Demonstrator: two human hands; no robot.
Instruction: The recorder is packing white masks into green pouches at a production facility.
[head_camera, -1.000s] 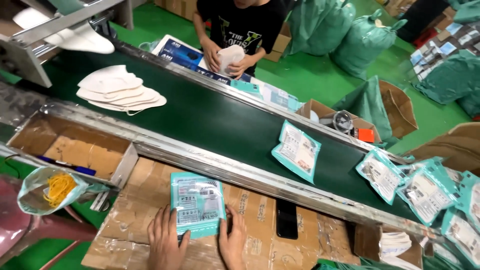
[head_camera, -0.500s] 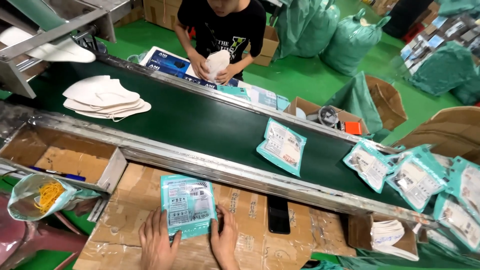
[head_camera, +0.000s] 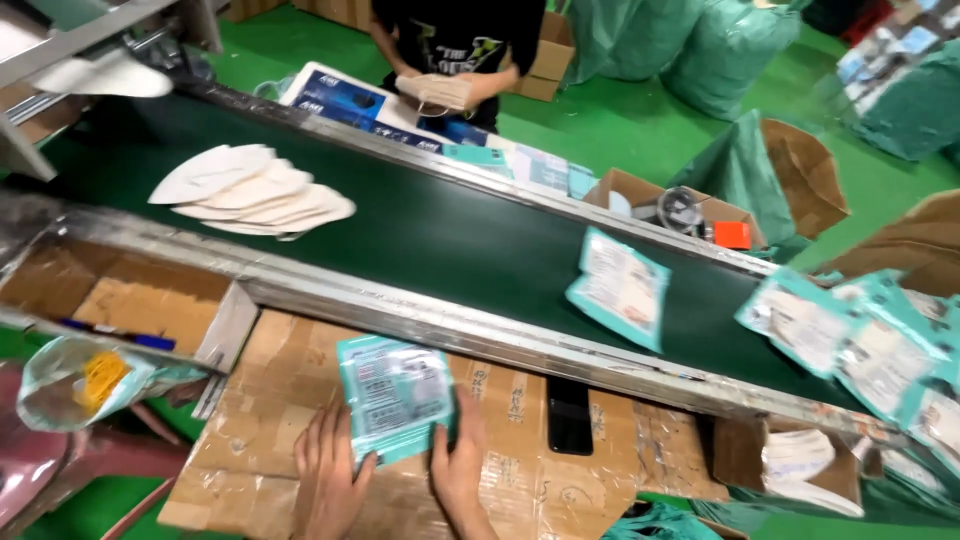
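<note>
A: Where are the 2 hands?

B: Low in the view, at about 6 o'clock. The left hand (head_camera: 325, 478) and the right hand (head_camera: 460, 465) flank a stack of teal packets (head_camera: 393, 397) on the cardboard-covered worktop (head_camera: 270, 400), one hand on each side edge.

A: And the fingers?

B: The left fingers (head_camera: 318, 432) lie pressed together along the stack's left edge; the right fingers (head_camera: 462, 412) are pressed together against its right edge. The stack is squeezed between the 2 hands and rests flat on the cardboard (tilted a little to the left).

A: What lies around it?

B: At 3 o'clock from the stack, just beside the right hand, a black phone (head_camera: 569, 418) lies on the cardboard. At 12 o'clock runs a dark green conveyor belt (head_camera: 450, 230). On it, at 10 o'clock, sits a fan of white masks (head_camera: 255, 192); at 2 o'clock lies 1 teal packet (head_camera: 620, 287), with more packets (head_camera: 860, 335) further right. At 9 o'clock an open cardboard box (head_camera: 120, 300) holds a blue pen (head_camera: 115, 335).

A: Anyone else?

B: Across the belt, at 12 o'clock, another person's hands (head_camera: 440, 92) hold white masks.
</note>
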